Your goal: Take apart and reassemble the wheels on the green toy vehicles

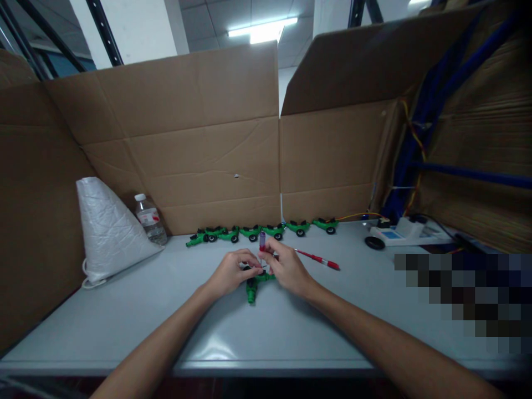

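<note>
Centrally, we see the green part (251, 291) lying on the table (124, 321), beneath both hands and partly hidden by them. The right hand (286, 267) has its fingers clamped on the screwdriver (262, 241), which stands nearly upright, its shaft pointing down toward the part. The left hand (233, 270) meets the part from the opposite side, thumb and fingers close together; we cannot tell whether they grip it or merely rest there. Just beyond the right hand we find a slender red tool (320, 259), lying aslant. Behind, we note a row of wheeled green pieces (250, 234) near the foot of the cardboard (199, 160). At left, we observe a bottle (150, 220) beside a white bag (110, 233).
</note>
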`<state>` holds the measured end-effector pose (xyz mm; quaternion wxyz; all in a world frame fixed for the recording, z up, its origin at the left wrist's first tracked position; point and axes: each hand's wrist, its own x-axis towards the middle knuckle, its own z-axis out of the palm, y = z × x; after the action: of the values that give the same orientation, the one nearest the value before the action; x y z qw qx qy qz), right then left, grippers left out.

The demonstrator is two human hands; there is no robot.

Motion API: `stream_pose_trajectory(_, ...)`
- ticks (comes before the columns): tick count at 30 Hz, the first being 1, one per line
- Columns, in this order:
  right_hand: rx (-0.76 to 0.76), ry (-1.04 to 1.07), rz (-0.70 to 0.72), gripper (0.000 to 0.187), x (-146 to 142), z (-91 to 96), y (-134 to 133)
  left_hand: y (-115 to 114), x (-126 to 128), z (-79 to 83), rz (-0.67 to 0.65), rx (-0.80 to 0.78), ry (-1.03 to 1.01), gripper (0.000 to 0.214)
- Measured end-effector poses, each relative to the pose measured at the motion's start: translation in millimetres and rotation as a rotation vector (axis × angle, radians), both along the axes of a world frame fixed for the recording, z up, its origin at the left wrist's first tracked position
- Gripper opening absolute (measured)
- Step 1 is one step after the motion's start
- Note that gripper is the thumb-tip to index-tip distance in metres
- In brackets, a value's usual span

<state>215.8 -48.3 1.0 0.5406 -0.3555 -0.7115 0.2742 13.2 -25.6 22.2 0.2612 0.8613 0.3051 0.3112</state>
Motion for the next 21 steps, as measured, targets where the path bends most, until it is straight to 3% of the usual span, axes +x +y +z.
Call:
stream_pose_trajectory(6,0.014,-0.009,0.023,0.017,2.4,0.8,2.3,1.5,-0.3,-6.0,-0.004,-0.102,-0.047,0.009)
stream_pose_trajectory(12,0.145,-0.066,-0.016,0.019,3.1,5.5,0.3,4.5,1.0,-14.9,0.034,-0.214,-0.109,0.013)
stream_pose_trajectory(21,0.190,-0.100,-0.044,0.019,0.3,5.1,-0.8,3.0,1.2,-11.6,0.048,-0.189,-0.080,0.011)
